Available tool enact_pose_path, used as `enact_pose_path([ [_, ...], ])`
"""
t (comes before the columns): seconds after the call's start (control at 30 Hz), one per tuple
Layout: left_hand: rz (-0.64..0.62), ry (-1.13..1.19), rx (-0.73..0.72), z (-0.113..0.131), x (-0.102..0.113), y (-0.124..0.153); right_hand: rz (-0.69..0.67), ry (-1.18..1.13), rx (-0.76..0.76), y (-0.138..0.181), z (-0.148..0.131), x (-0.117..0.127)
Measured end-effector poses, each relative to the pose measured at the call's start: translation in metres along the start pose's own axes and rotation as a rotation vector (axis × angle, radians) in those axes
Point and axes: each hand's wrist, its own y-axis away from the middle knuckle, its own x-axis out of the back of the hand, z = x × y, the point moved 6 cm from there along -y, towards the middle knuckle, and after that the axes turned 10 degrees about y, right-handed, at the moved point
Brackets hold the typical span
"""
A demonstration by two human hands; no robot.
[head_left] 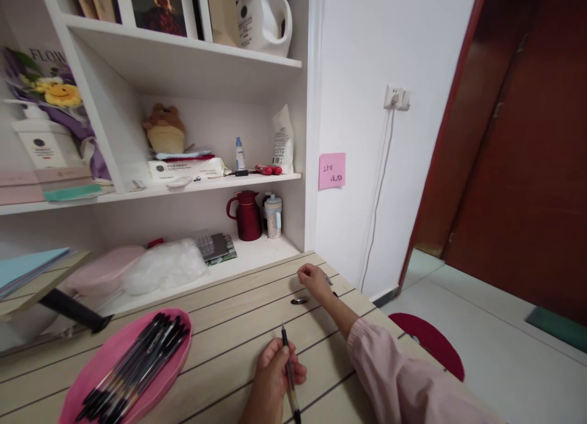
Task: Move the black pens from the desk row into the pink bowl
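The left hand [275,366] is low in the middle of the picture, at about 6 o'clock, with its fingers curled shut around a black pen [290,375]. The pen stands nearly upright, its tip pointing up toward 12 o'clock and its bottom end going off the lower edge. The right hand [314,279] reaches out further along the tabletop [229,326], at about 1 o'clock from the left hand, and a pink sleeve [394,375] covers that arm. Its fingers are bent down over a small dark piece [299,300] that lies on the wood just beside it, toward 7 o'clock. I think this piece may be a pen cap, but it is too small to be sure, and I cannot tell if the right hand is pinching anything or only resting there. At 9 o'clock from the left hand sits a pink tray [96,369] with many black pens [137,366] lying side by side in it. To do this step well, I think the left hand should keep the pen still and firm, so the tip does not wobble. The right hand should take the small piece with just two fingertips and bring it straight to the pen. The tray is well apart from both hands, so it is safe from bumps.
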Motion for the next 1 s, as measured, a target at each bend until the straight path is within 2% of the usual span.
enact_pose_path([
  [0.1, -0.001, -0.004, -0.003, 0.0, 0.0, 0.001, -0.077, 0.051, 0.034, 0.008, 0.01, 0.01],
  [0.27, -0.01, 0.008, -0.015, 0.0, 0.001, 0.0, -0.146, 0.187, 0.11, 0.034, 0.004, 0.007],
  [0.4, -0.004, 0.008, -0.009, 0.0, 0.001, -0.001, -0.107, 0.38, -0.011, 0.031, 0.011, 0.009],
  [0.57, 0.011, -0.001, 0.007, 0.0, 0.001, -0.002, -0.08, 0.45, -0.137, 0.016, 0.029, 0.017],
  [0.83, 0.019, 0.001, 0.005, 0.0, 0.001, -0.001, -0.071, 0.459, -0.176, 0.015, 0.031, 0.008],
  [1.0, 0.019, -0.008, 0.008, -0.001, 0.002, -0.001, -0.052, 0.42, -0.193, 0.016, 0.039, 0.016],
])
